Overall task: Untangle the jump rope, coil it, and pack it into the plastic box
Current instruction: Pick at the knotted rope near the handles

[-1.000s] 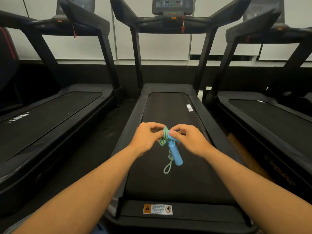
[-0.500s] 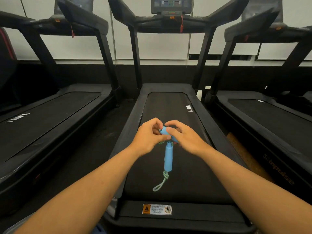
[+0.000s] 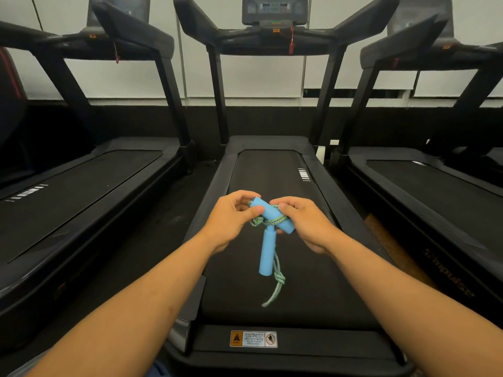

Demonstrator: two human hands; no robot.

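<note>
Hovering above the belt of the middle treadmill (image 3: pixel 272 300), the jump rope (image 3: pixel 268 221) is held between both hands. One blue handle (image 3: pixel 272 213) is pinched by the curled fingers of the left hand (image 3: pixel 231 216) and gripped by the right hand (image 3: pixel 299 221) — neither hand is spread wide. A second blue handle (image 3: pixel 267 251) hangs downward, a knotted green cord (image 3: pixel 277 281) trailing beside it.
</note>
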